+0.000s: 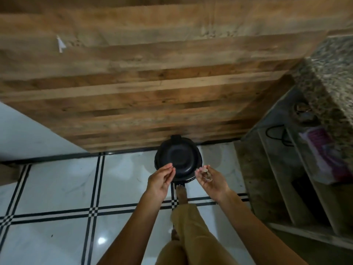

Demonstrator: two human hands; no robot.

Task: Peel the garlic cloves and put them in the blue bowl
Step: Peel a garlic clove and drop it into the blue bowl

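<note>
A bin (pixel 178 159) is standing on the floor (pixel 57 188) against a wall (pixel 152 83). The left hand (pixel 161 180) and right hand (pixel 212 179) are being held above its near edge, peels (pixel 206 174) lying in the right. Shelves (pixel 298 169) are placed right, under a counter (pixel 332 73).

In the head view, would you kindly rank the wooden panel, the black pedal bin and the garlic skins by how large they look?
1. wooden panel
2. black pedal bin
3. garlic skins, cupped in the right hand, which is nearer the camera, yet they look smallest by far.
</note>
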